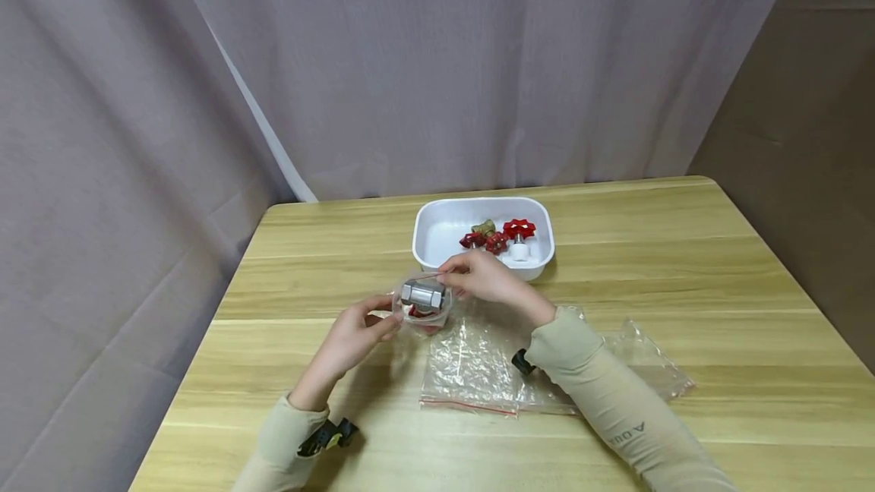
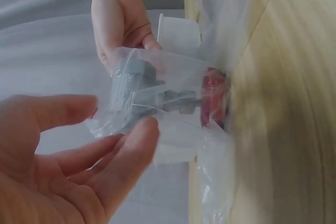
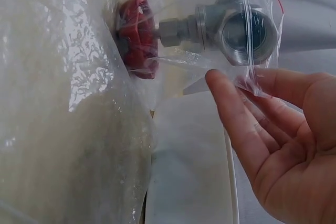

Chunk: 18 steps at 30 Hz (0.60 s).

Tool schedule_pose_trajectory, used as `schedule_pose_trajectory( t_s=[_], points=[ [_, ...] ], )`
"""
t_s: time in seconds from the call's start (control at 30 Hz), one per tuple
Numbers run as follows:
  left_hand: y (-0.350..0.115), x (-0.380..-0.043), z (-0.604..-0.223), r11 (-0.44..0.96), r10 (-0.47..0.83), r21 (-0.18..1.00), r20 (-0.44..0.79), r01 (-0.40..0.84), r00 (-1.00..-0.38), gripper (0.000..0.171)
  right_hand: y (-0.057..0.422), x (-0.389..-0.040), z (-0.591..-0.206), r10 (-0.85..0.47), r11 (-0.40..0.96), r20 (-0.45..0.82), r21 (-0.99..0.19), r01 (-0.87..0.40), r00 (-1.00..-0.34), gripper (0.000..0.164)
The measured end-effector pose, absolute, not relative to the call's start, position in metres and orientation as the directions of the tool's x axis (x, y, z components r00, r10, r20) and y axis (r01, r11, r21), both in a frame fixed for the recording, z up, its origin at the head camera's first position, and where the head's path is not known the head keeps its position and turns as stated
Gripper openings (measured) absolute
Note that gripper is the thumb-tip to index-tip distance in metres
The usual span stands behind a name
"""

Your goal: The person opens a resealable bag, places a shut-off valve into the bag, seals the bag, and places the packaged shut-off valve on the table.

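Note:
A silver metal valve point(image 1: 422, 294) with a red handwheel point(image 3: 139, 38) stands wheel-down inside a clear zip-lock bag point(image 2: 176, 61). The bag's mouth is spread at the top, around the valve's body. My left hand point(image 1: 355, 332) pinches the left side of the bag's mouth between thumb and fingers. On the opposite side, my right hand point(image 1: 488, 279) pinches the rim near the red seal line. Neither hand grips the metal itself. In the right wrist view, one round threaded opening of the valve shows through the film.
Behind the bag stands a white plastic tray point(image 1: 437, 211) holding several valves, including ones with red handwheels point(image 1: 519, 228) and a brass-coloured fitting point(image 1: 485, 227). Flat clear zip-lock bags point(image 1: 472, 370) lie on the wooden table point(image 1: 273, 363), partly beneath the right forearm. Grey curtain hangs behind.

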<state>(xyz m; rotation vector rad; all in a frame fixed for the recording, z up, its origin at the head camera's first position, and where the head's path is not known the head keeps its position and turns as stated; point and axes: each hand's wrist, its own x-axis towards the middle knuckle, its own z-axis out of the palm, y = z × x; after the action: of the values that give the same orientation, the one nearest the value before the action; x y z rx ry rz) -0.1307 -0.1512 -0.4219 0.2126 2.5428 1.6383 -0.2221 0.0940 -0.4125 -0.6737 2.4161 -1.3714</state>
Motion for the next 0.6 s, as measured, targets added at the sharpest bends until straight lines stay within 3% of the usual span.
schedule_pose_trajectory(
  t_s=[0.2, 0.6],
  points=[
    [-0.15, -0.132, -0.424, 0.264, 0.185, 0.965, -0.049, 0.002, -0.982, 0.035, 0.095, -0.224, -0.412, -0.516, 0.396, -0.056, -0.9, -0.18, -0.855, 0.023],
    [-0.155, -0.137, -0.414, 0.221, 0.161, 0.975, -0.024, 0.012, -0.987, 0.033, 0.09, -0.221, -0.402, -0.521, 0.379, 0.005, -0.895, -0.236, -0.853, 0.02]
  ],
)
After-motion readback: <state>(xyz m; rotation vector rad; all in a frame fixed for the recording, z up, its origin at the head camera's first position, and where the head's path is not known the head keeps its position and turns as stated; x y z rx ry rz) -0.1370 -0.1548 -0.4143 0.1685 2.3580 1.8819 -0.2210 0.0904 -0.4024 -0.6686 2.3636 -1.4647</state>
